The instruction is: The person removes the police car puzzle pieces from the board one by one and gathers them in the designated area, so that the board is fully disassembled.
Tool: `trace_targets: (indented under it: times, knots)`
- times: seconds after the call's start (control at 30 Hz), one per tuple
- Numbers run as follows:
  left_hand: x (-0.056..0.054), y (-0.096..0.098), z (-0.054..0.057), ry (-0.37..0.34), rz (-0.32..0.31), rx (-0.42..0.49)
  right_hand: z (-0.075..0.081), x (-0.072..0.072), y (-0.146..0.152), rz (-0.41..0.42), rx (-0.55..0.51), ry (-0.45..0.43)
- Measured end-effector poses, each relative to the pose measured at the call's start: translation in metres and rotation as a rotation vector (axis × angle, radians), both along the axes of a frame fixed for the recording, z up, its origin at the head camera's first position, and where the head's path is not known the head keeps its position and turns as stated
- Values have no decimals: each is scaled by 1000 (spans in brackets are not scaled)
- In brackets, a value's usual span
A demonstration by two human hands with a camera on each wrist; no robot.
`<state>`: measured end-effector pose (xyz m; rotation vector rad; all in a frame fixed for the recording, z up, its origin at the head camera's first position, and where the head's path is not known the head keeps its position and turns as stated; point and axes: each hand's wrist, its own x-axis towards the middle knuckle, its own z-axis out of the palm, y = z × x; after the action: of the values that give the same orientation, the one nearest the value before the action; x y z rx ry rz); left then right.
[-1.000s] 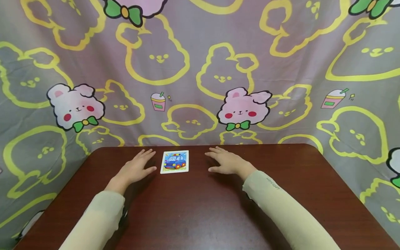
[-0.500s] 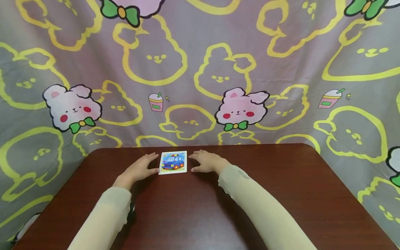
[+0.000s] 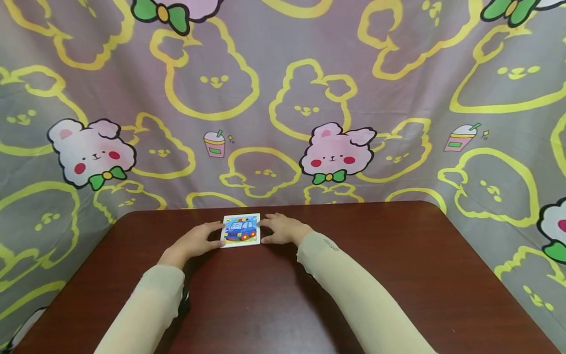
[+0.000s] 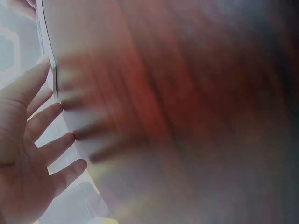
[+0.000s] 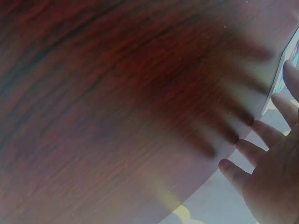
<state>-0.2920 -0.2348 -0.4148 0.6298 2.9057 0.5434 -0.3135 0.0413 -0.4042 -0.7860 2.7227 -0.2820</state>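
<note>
A flat square picture board (image 3: 240,230) with a white border and a blue cartoon car lies near the table's far edge. My left hand (image 3: 191,242) is at its left side, thumb tip at the near corner and fingers reaching along the edge. On the opposite side, my right hand (image 3: 283,229) has its thumb and fingertips at the right edge. Seen edge-on in the left wrist view, the board (image 4: 47,42) meets the thumb of my left hand (image 4: 23,163). In the right wrist view, the fingers of my right hand (image 5: 275,172) are spread and fairly straight beside the board (image 5: 278,77).
The dark red-brown wooden table (image 3: 247,305) has rounded far corners. A grey curtain (image 3: 261,108) printed with yellow outlines and pink-cheeked rabbits hangs right behind its far edge and along both sides.
My right hand has moved left, from well apart to the board's right edge. The left hand has come in to its left edge. The view has shifted slightly.
</note>
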Motion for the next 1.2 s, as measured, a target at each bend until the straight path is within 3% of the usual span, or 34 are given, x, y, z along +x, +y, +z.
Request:
trace_targets:
  times: [0.17, 0.43, 0.7, 1.2]
  knots:
    - [1, 4, 3, 5, 0, -4, -1, 3, 1, -22, 6, 15]
    - [11, 5, 3, 8, -31, -33, -10, 9, 2, -10, 23, 21]
    - [16, 15, 5, 5, -35, -71, -8, 11, 10, -14, -13, 14]
    - [29, 46, 3, 79, -158, -133, -6, 26, 46, 34, -96, 25]
